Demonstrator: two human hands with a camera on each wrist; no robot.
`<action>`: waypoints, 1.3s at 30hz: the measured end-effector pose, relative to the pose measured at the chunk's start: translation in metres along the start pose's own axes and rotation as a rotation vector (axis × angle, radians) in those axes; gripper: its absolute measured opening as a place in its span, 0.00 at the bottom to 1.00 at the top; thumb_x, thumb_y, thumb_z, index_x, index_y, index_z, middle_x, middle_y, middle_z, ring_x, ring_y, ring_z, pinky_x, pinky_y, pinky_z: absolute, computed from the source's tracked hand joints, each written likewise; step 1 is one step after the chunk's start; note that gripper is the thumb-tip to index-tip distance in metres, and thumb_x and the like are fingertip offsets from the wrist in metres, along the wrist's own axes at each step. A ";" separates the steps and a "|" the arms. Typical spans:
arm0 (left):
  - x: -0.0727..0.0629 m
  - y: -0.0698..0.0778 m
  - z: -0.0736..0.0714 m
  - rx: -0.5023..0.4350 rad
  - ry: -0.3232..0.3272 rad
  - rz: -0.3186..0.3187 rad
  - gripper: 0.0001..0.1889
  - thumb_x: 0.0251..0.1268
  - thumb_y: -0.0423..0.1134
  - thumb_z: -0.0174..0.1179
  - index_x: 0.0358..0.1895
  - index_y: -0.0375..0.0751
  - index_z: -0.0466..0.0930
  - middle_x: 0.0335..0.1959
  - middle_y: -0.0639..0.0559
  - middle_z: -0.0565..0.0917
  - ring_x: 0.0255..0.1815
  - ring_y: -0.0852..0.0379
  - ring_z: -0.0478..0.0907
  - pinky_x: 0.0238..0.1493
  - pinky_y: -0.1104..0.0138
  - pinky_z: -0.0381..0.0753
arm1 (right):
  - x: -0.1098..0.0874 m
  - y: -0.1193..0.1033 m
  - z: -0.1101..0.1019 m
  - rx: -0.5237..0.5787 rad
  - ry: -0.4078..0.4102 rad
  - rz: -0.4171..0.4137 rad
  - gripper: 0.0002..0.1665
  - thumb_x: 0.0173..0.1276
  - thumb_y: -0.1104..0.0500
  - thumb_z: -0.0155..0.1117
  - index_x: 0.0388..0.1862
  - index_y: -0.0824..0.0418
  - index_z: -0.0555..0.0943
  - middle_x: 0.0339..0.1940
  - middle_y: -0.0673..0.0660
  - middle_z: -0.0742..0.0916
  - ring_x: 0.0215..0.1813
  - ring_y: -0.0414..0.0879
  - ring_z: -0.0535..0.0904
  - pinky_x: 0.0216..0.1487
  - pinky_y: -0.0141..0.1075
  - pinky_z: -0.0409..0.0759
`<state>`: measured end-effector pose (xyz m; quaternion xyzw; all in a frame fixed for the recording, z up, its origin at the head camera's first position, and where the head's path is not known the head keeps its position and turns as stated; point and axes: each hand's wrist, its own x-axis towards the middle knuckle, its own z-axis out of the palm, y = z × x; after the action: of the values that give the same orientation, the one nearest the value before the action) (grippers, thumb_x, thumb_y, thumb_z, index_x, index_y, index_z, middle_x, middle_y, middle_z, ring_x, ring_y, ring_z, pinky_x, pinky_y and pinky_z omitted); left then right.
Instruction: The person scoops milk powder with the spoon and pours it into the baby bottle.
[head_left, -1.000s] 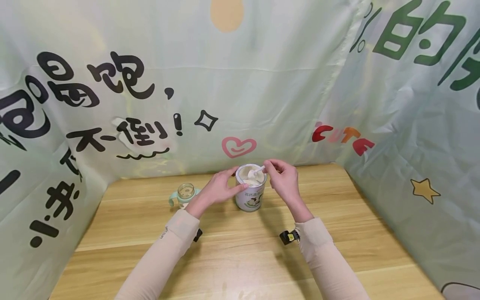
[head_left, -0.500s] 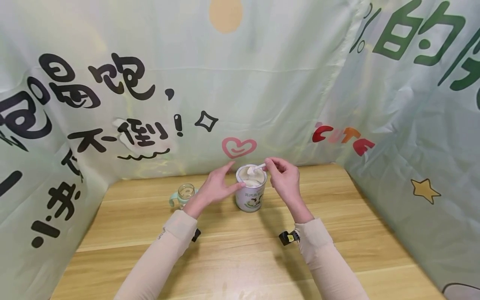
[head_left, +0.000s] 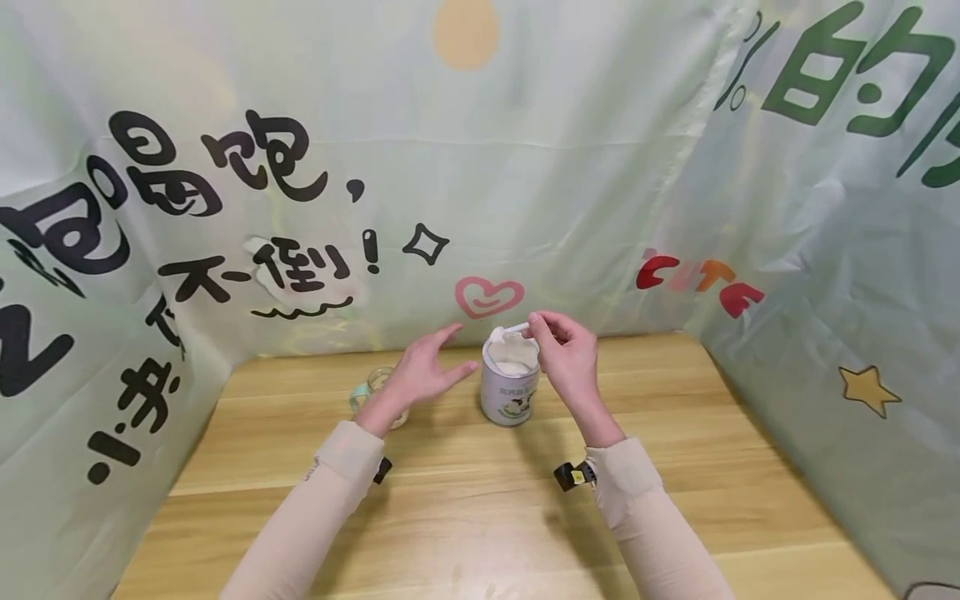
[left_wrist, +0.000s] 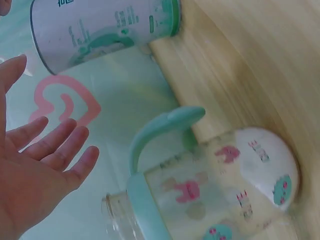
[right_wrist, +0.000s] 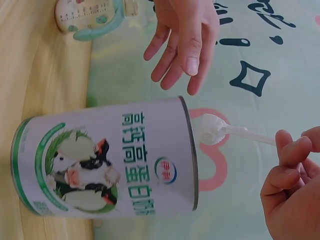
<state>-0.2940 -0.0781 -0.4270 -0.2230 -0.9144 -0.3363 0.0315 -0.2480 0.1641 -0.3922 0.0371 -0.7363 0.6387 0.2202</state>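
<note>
A white milk powder can [head_left: 508,398] with a cow picture stands open on the table, with pale powder inside. Thumb and fingertips of my right hand [head_left: 568,352] pinch the handle of a small white scoop [right_wrist: 214,130], which is heaped with powder and held just above the can's rim. My left hand [head_left: 422,371] hovers left of the can, apart from it, fingers spread and holding nothing. Below that hand is a clear baby bottle [left_wrist: 200,187] with mint-green handles and no cap on its neck; the forearm partly hides it in the head view.
The wooden table [head_left: 465,517] carries the can and bottle near its back edge. A pale green printed cloth [head_left: 570,167] closes in the back and sides. A small black wrist camera [head_left: 574,476] hangs under the right cuff.
My left hand has let go of the can's rim and drawn left towards the bottle. The scoop has risen from inside the can to above its rim. The head view has shifted slightly.
</note>
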 end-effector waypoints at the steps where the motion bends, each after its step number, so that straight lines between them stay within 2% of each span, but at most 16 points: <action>1: -0.001 -0.001 -0.001 -0.001 0.000 -0.001 0.45 0.69 0.58 0.69 0.82 0.43 0.62 0.76 0.39 0.75 0.75 0.38 0.73 0.77 0.42 0.71 | 0.000 -0.001 0.001 0.008 0.000 0.001 0.17 0.77 0.48 0.69 0.49 0.61 0.90 0.31 0.54 0.91 0.18 0.36 0.72 0.19 0.28 0.73; 5: -0.003 -0.004 -0.006 -0.006 0.013 -0.004 0.44 0.68 0.57 0.70 0.81 0.42 0.64 0.75 0.39 0.76 0.75 0.37 0.74 0.77 0.42 0.71 | -0.002 -0.004 0.009 0.036 -0.008 0.009 0.18 0.77 0.49 0.69 0.49 0.63 0.89 0.31 0.54 0.90 0.17 0.35 0.71 0.20 0.27 0.71; 11: -0.011 -0.013 -0.012 0.010 0.025 -0.007 0.44 0.69 0.58 0.69 0.81 0.44 0.64 0.75 0.40 0.76 0.74 0.39 0.75 0.77 0.43 0.72 | -0.006 -0.003 0.023 0.062 -0.038 0.012 0.17 0.76 0.50 0.69 0.48 0.63 0.89 0.34 0.63 0.90 0.17 0.35 0.69 0.19 0.26 0.66; 20: -0.024 -0.027 -0.023 0.017 0.044 -0.012 0.42 0.69 0.56 0.69 0.80 0.41 0.66 0.74 0.38 0.77 0.74 0.37 0.75 0.77 0.43 0.72 | -0.014 -0.003 0.043 0.082 -0.092 -0.001 0.17 0.77 0.52 0.69 0.48 0.65 0.89 0.37 0.70 0.90 0.16 0.34 0.69 0.19 0.26 0.67; 23: -0.027 -0.030 -0.026 0.016 0.050 -0.008 0.41 0.69 0.56 0.69 0.79 0.41 0.67 0.73 0.37 0.78 0.74 0.36 0.75 0.76 0.43 0.73 | -0.016 -0.003 0.048 0.087 -0.099 -0.001 0.16 0.77 0.51 0.69 0.48 0.65 0.89 0.36 0.66 0.91 0.16 0.34 0.69 0.18 0.26 0.67; 27: -0.032 -0.034 -0.029 0.029 0.051 -0.018 0.41 0.70 0.57 0.69 0.79 0.41 0.67 0.75 0.38 0.76 0.73 0.36 0.76 0.76 0.43 0.73 | -0.019 -0.003 0.055 0.091 -0.112 0.006 0.15 0.77 0.51 0.69 0.48 0.61 0.90 0.33 0.56 0.92 0.16 0.35 0.71 0.18 0.27 0.68; 30: -0.036 -0.038 -0.031 0.036 0.048 -0.027 0.41 0.70 0.57 0.68 0.80 0.41 0.67 0.76 0.39 0.75 0.58 0.38 0.86 0.75 0.43 0.75 | -0.021 -0.004 0.060 0.107 -0.126 -0.001 0.14 0.76 0.52 0.69 0.48 0.61 0.90 0.32 0.52 0.92 0.17 0.35 0.71 0.19 0.27 0.69; 33: -0.040 -0.041 -0.034 0.039 0.049 -0.030 0.41 0.70 0.57 0.68 0.79 0.41 0.67 0.76 0.39 0.75 0.56 0.39 0.86 0.75 0.44 0.75 | -0.023 -0.005 0.065 0.123 -0.139 -0.007 0.14 0.77 0.53 0.69 0.50 0.62 0.89 0.33 0.51 0.92 0.17 0.35 0.70 0.20 0.27 0.69; 34: -0.041 -0.042 -0.034 0.037 0.048 -0.031 0.41 0.70 0.57 0.68 0.79 0.40 0.67 0.76 0.39 0.75 0.58 0.38 0.86 0.76 0.44 0.74 | -0.024 -0.005 0.067 0.127 -0.143 -0.005 0.14 0.77 0.53 0.69 0.50 0.62 0.89 0.33 0.52 0.92 0.17 0.35 0.69 0.20 0.27 0.68; 37: -0.044 -0.044 -0.036 0.052 0.052 -0.029 0.41 0.70 0.57 0.67 0.79 0.38 0.67 0.75 0.38 0.75 0.73 0.36 0.75 0.77 0.43 0.72 | -0.026 -0.006 0.071 0.129 -0.151 0.002 0.12 0.77 0.54 0.68 0.50 0.61 0.89 0.33 0.53 0.92 0.16 0.34 0.69 0.19 0.27 0.68; 39: -0.046 -0.047 -0.037 0.059 0.055 -0.036 0.42 0.70 0.58 0.67 0.79 0.38 0.67 0.75 0.38 0.76 0.75 0.36 0.73 0.78 0.44 0.71 | -0.027 -0.006 0.074 0.127 -0.155 0.001 0.12 0.77 0.55 0.68 0.50 0.61 0.89 0.34 0.56 0.92 0.16 0.34 0.69 0.19 0.27 0.68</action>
<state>-0.2758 -0.1508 -0.4358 -0.1963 -0.9266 -0.3158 0.0569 -0.2417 0.0862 -0.4029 0.0998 -0.7092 0.6795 0.1592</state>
